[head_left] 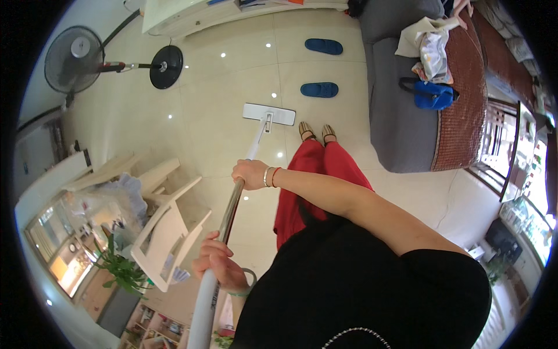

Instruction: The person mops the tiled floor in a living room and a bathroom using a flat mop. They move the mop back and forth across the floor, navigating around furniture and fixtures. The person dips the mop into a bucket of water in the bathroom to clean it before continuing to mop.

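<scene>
A flat mop with a white rectangular head (282, 115) lies against the tiled floor just ahead of my feet. Its long metal and white handle (231, 210) slants from the head down to the lower left of the view. Partway along the handle, my right hand (250, 174) is wrapped round it in a fist, a bracelet and a red band at the wrist. Higher up the pole, nearer my body, the curled fingers of my left hand (218, 266) close on the handle; part of that grip is hidden.
Two blue slippers (324, 46) lie on the floor ahead, near a grey sofa (401, 116) holding a blue bag (433, 95) and cloths. A standing fan (166, 67) is at the far left. White chairs (165, 238) stand to my left, and a white cabinet (197, 20) lines the far side.
</scene>
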Available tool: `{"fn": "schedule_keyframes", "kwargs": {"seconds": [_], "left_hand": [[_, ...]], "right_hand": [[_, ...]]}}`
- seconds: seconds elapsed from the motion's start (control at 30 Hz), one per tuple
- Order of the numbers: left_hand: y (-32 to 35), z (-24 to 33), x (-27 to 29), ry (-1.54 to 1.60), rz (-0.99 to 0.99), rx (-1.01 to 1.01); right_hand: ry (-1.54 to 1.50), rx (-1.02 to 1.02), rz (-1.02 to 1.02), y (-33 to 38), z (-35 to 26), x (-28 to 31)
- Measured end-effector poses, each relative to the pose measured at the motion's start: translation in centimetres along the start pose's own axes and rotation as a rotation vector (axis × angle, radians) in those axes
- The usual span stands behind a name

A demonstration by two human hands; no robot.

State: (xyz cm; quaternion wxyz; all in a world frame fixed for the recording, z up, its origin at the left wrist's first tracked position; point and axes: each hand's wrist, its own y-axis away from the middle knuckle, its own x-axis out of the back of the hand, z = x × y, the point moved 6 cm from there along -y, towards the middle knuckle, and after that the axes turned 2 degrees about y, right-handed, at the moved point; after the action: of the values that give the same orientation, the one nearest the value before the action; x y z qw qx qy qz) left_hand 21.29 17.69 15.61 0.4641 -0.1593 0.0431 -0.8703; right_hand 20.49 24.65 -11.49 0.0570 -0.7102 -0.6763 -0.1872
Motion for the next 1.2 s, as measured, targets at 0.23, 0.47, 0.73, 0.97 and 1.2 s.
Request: {"fn": "schedule_keyframes", "kwargs": {"seconds": [0.23, 0.47, 0.73, 0.97, 1.2], "left_hand": [[-1.8, -0.5, -0.4, 0.115, -0.088, -0.049], [-3.4, -0.9, 0.3, 0.141, -0.078, -0.012], [-2.8, -1.0, 1.2, 0.192, -0.056, -0.055], [-3.2, -0.2, 0.8, 0.160, 0.001, -0.078], [-3.4, 1.4, 1.7, 0.239, 0.237, -0.096]], "right_hand": [[0.005, -0.019, 0.023, -1.2, 0.5, 0.4], [0.032, 0.009, 0.023, -2.7, 0.5, 0.6], [0.066, 0.109, 0.005, -3.2, 0.2, -0.2], [0.107, 0.097, -0.014, -3.6, 0.2, 0.1], [0.260, 0.049, -0.155, -4.4, -2.4, 5.2]]}}
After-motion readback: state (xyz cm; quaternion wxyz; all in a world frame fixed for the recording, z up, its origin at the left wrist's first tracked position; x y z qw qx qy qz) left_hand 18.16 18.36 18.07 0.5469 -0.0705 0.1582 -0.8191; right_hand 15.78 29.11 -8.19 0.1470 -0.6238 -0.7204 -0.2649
